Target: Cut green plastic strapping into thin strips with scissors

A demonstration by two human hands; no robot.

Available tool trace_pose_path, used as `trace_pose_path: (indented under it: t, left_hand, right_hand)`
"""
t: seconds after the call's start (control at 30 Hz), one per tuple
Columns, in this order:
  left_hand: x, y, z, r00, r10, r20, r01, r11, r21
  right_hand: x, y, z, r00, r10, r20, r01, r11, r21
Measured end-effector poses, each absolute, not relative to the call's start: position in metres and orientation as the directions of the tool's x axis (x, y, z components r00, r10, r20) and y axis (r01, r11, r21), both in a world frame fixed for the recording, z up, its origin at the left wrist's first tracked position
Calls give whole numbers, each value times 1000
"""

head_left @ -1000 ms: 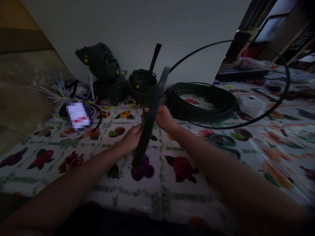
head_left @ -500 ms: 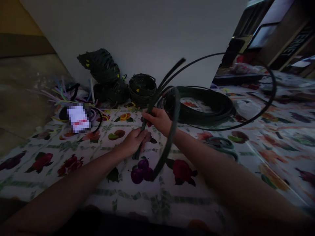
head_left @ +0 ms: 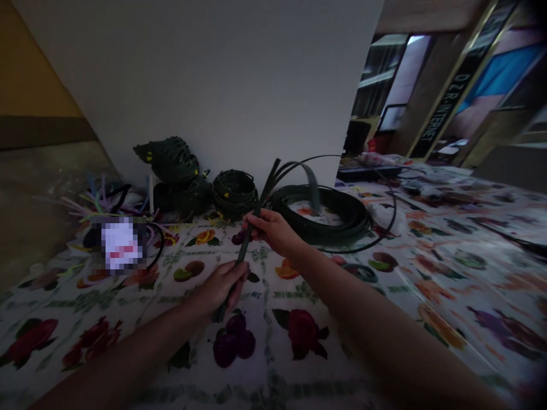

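Observation:
Several dark green flat strips (head_left: 245,244) lie together in a narrow bundle, tilted up and away over the table. My left hand (head_left: 227,285) is closed round the bundle near its lower end. Farther up, my right hand (head_left: 270,228) pinches the same strips. Above it the ends fan out, and one strip bends over to the right. Behind my right hand a large coil of dark strip (head_left: 342,228) lies on the table, with a loose loop at its right side.
Dark woven baskets (head_left: 234,193) stand by the white wall. Colourful thin strips (head_left: 100,199) and a blurred-out white item (head_left: 122,246) lie at the left. Green-handled scissors (head_left: 361,273) rest right of my forearm. Fruit-patterned cloth (head_left: 265,353) covers the table.
The view has tilted up. My hands are farther apart along the bundle. The strip that hung down in front of my right forearm now curls above and behind my right hand.

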State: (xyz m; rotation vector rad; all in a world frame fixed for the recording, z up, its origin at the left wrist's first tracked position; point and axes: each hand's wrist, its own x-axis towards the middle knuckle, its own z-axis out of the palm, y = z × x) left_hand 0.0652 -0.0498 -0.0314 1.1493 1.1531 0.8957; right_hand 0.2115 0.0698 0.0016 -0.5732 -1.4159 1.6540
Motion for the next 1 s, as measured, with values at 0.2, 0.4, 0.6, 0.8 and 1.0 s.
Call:
trace_pose_path:
  t: [0.2,0.4,0.6,0.8,1.0]
  left_hand:
    - [73,-56,-28,201,936,-290,0,296,955]
    - [84,-64,-35,205,933,-295,-38,308,951]
    - [90,-69,-41,112,921,-372,88,364,927]
    - [66,-53,-20,85,973,-215,322,177,930]
    - [40,-18,7,-86,941,328,513,-241,824]
  right_hand:
    - [229,83,14,-491,844,215,-379,15,-925]
    - [246,97,21,-406,874,267,-427,77,-901]
    - [247,111,11,-373,899,228,-383,75,-921]
    - [242,98,14,-479,864,153,-328,-15,-944]
    - [208,61,8,-665,743,82,-290,-155,-944]
